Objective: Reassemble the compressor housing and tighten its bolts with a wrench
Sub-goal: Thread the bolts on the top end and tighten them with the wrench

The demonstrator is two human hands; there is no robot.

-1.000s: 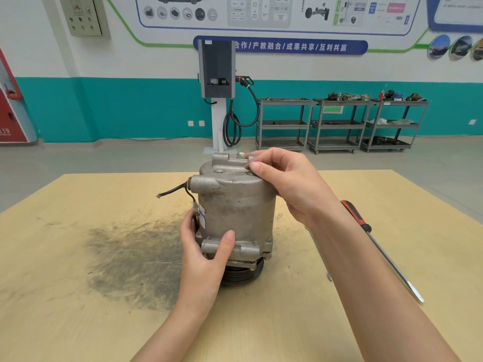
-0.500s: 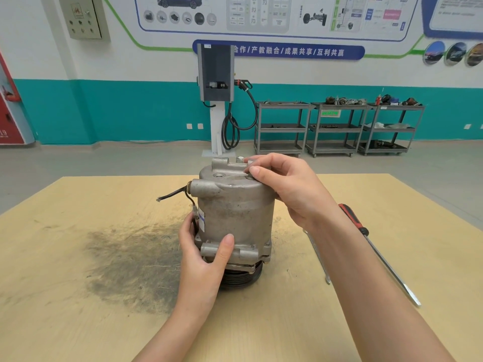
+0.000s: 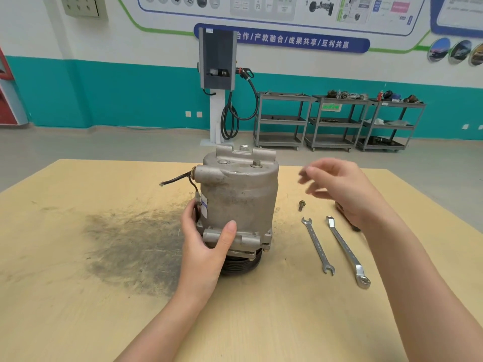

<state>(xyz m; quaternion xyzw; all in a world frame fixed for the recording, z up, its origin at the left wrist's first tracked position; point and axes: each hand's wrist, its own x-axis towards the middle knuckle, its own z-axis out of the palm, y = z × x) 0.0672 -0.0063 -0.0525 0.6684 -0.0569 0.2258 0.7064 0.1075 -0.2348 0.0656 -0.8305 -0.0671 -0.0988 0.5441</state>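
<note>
While the compressor housing [image 3: 239, 202] stands upright near the middle of the wooden desk [image 3: 78, 296], resting on its dark pulley end, the person's left hand [image 3: 206, 246] holds it low on the near side. That grip is wrapped round the base: the thumb lies across a cast lug at the front, and the fingers curl round the left side by the small label. On the flat top sits 1 bolt [image 3: 256, 164], its head standing up from the casting. A short black wire [image 3: 177, 178] sticks out from the upper left of the body.

Off to the right, the right hand [image 3: 342, 189] hovers in the air, apart from the housing and above the desk. Its grip is loose and spread, fingers pointing left toward the housing and holding nothing; the fingertips are blurred.

Beneath that hand, a loose bolt [image 3: 302, 205] lies on the desk just right of the housing. Nearer the front lie 2 wrenches side by side, not touching: an open-ended wrench [image 3: 317, 245] and, to its right, a longer combination wrench [image 3: 346, 250] with its ring end toward the viewer. A dark smudge [image 3: 130, 244] stains the desk left of the housing. 3 grey shelf carts [image 3: 337, 121] stand along the teal wall behind.
</note>
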